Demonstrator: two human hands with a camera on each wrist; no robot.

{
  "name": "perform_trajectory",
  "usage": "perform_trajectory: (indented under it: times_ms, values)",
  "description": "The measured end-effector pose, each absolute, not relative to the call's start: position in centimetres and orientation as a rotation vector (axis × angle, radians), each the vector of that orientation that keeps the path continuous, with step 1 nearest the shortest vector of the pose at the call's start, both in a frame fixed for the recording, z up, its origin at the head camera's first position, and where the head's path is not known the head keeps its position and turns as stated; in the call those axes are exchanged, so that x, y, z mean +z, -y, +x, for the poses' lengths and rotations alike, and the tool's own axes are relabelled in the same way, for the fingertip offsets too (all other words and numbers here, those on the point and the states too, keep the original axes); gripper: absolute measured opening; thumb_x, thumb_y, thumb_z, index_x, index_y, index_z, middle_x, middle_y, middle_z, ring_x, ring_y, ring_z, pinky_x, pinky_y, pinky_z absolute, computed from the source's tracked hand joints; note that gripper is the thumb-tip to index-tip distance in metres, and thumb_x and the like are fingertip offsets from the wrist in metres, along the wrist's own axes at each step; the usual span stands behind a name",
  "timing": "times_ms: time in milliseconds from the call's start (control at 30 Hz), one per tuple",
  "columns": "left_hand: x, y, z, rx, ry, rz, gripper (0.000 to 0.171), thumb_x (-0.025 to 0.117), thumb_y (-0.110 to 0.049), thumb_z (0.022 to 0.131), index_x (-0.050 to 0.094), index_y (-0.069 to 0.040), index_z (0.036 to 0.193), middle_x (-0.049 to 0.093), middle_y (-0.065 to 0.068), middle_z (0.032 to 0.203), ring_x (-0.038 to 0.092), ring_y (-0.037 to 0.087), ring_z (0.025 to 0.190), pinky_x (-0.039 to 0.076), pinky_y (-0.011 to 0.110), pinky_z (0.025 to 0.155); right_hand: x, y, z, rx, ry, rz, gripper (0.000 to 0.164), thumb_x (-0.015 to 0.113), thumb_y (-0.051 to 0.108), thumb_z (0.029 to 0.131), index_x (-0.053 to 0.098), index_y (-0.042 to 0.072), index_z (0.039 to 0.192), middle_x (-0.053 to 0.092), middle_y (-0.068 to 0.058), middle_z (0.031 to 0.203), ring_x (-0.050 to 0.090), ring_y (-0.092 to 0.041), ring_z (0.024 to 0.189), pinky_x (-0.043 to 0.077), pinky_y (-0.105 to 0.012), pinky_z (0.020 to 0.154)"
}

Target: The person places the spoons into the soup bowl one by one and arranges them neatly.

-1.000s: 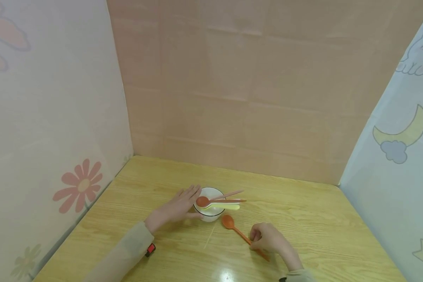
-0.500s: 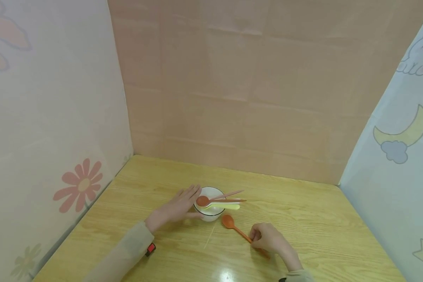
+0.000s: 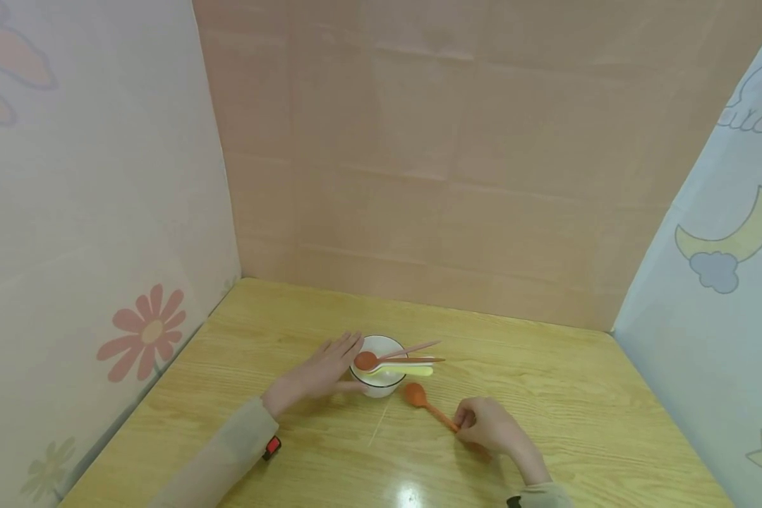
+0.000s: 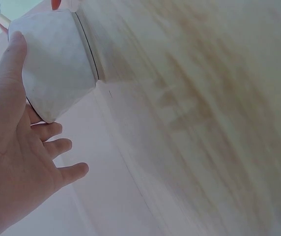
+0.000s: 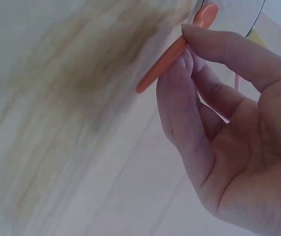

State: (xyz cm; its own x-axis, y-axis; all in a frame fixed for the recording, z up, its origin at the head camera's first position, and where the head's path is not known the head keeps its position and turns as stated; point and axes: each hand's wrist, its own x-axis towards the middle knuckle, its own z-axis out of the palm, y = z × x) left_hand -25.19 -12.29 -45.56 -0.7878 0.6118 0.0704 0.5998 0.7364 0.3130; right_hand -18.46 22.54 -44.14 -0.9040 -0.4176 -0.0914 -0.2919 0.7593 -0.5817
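Note:
A white bowl (image 3: 384, 388) with a dark rim stands on the table. My left hand (image 3: 324, 368) rests against its left side, fingers straight along the rim and thumb on the near wall. In the left wrist view the thumb lies across the wall of the bowl (image 4: 57, 59). Lying in the bowl are an orange spoon (image 3: 366, 361), a yellow-handled spoon (image 3: 413, 371) and one with a pink handle (image 3: 419, 348). My right hand (image 3: 492, 425) pinches a second orange spoon (image 3: 415, 395) by its handle, its head towards the bowl. The right wrist view shows that spoon's handle (image 5: 162, 66) between thumb and fingertips.
The wood-grain table (image 3: 330, 451) is bordered by a tan back wall (image 3: 419, 176) and pale side panels with printed flowers and a moon. A thin pale line (image 3: 377, 427) marks the tabletop near the bowl.
The orange spoon in my right hand has shifted slightly up and to the right, and the right hand has moved a little with it. The left hand and the bowl stay put.

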Motion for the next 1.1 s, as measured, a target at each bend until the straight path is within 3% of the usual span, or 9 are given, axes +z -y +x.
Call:
perform_trajectory:
  times_ms: [200, 1100]
  values:
    - [-45.5, 12.3, -25.2, 0.499, -2.891, 1.014, 0.094, 0.056, -0.058, 0.094, 0.019, 0.000, 0.157, 0.016, 0.019, 0.166, 0.017, 0.039, 0.154, 0.022, 0.062, 0.121, -43.5, -23.0, -18.7, -0.839, -2.753, -0.519, 0.014, 0.078, 0.004, 0.076, 0.068, 0.006, 0.086, 0.065, 0.000, 0.080, 0.056, -0.008, 0.073, 0.046, -0.018, 0.063]
    - [-45.4, 12.3, -25.1, 0.539, -2.872, 1.014, 0.094, 0.057, -0.056, 0.094, 0.018, 0.001, 0.157, 0.015, 0.019, 0.166, 0.016, 0.041, 0.154, 0.023, 0.063, 0.120, -40.9, -26.9, -19.6, -0.783, -2.825, -0.531, 0.007, 0.071, 0.005, 0.080, 0.068, 0.005, 0.086, 0.064, 0.000, 0.079, 0.052, -0.002, 0.068, 0.044, -0.019, 0.059]
